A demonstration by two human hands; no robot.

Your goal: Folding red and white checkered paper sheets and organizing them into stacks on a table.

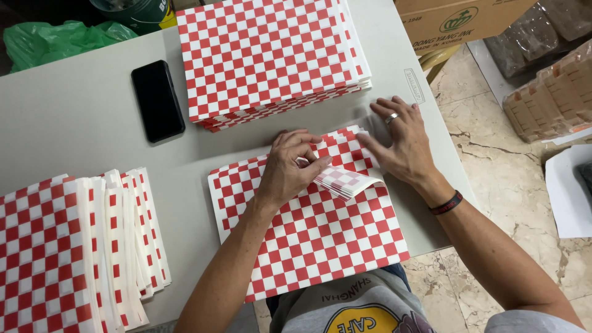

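Here: grey table (80,117), right edge running diagonally from top centre-right to lower right, tiled floor (493,185) beyond it. Near edge of sheets (320,240) overhanging the table's front edge above the lap. Open room: bare strip between sheets and stack (271,55), wider bare area at centre-left around the phone (158,101). Sheets red-and-white checked paper, thin, flat, rectangular; long axis running left to right, tilted slightly so the right end sits nearer the body. Top right corner lifted and folded back toward centre, showing a paler underside in several fanned layers. Left hand (290,169) resting on the sheets near their far edge, fingers curled, thumb and fingertips pinching the folded-back layers. Right hand (401,139) flat at the far right corner, fingers spread and released, pressing on paper and table, close to the table's right edge; ring on one finger, dark band at the wrist. Stack of same checked paper at far centre, thick, square-cornered. Folded pile (74,246) at lower left, overlapping in white-edged strips. Phone black, glossy, long axis roughly front to back. Cardboard box (456,18) at upper right.
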